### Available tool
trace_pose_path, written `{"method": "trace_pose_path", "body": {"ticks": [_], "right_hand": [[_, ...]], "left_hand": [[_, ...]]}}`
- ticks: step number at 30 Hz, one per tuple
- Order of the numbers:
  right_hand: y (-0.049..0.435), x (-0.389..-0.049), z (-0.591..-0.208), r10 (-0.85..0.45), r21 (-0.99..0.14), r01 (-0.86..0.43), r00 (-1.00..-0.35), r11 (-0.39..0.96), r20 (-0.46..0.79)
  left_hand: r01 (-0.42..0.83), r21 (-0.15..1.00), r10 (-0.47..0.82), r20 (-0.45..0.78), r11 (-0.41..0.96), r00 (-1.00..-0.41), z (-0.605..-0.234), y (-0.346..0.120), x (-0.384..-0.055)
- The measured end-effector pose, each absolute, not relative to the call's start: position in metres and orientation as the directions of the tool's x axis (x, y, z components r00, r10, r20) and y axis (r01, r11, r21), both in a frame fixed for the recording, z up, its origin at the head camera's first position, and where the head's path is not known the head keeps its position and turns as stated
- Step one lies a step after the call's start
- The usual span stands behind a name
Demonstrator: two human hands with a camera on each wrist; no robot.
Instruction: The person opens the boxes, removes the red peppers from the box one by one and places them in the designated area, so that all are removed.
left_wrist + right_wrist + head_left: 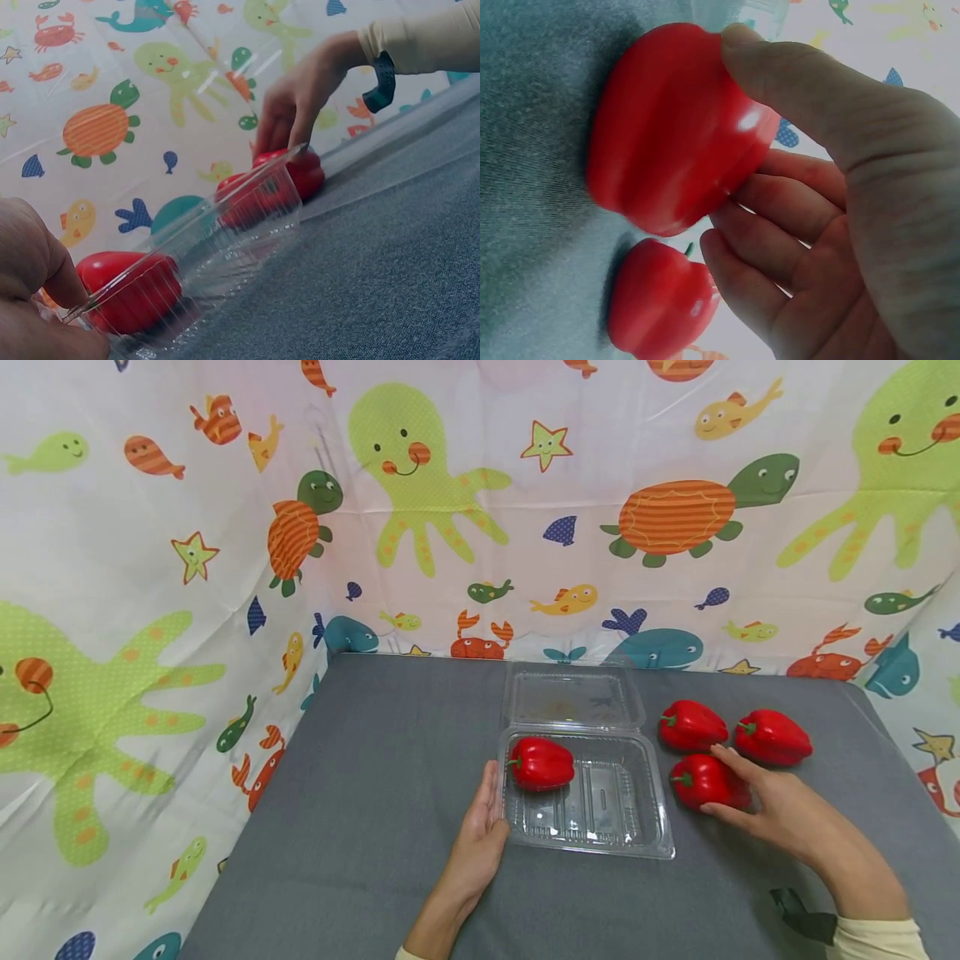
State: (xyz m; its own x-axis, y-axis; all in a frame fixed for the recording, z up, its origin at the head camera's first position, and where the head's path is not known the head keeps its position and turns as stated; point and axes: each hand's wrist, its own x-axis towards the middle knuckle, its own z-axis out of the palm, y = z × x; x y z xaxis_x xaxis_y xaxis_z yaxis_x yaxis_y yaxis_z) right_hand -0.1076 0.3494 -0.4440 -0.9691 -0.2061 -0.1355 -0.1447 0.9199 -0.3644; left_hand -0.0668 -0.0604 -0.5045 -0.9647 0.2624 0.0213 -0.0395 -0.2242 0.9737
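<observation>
A clear plastic hinged container (600, 839) lies with its lid laid back, one red bell pepper (542, 764) in its left part. At the container's left rim, my left hand (477, 835) has its fingers along the outer wall; the left wrist view shows thumb and finger pinching the rim (82, 309). To the right of the container, my right hand (795, 814) grips another red bell pepper (705, 782) between thumb and fingers. In the right wrist view, this bell pepper (675, 127) is close over the grey cloth, thumb on one side and fingertips on the other.
Two more red bell peppers (693, 725) (774, 737) lie just behind the right hand. The transparent lid (573, 697) reaches toward the back edge of the grey cloth-covered table (360, 793). A sea-animal curtain (450, 527) hangs behind and at both sides.
</observation>
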Motion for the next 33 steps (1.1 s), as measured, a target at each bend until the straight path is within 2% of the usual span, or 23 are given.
{"method": "trace_pose_path", "body": {"ticks": [13,19,25,33], "right_hand": [[0.334,-0.099,-0.429,-0.214,-0.397,-0.153,-0.970,0.905,-0.114],[0.316,-0.099,-0.423,-0.265,-0.412,-0.223,-0.963,0.883,-0.049],[0.299,-0.104,-0.417,-0.295,-0.409,-0.252,-0.954,0.877,-0.045],[0.275,-0.111,-0.419,-0.394,-0.416,-0.372,-0.918,0.830,0.036]], "left_hand": [[-0.064,0.976,0.252,-0.009,-0.208,-0.968,-0.505,-0.059,-0.066],[-0.057,0.973,0.250,0.000,-0.222,-0.968,-0.504,-0.058,-0.067],[-0.055,0.973,0.251,0.004,-0.225,-0.968,-0.504,-0.058,-0.067],[-0.046,0.973,0.256,0.013,-0.224,-0.967,-0.505,-0.058,-0.067]]}}
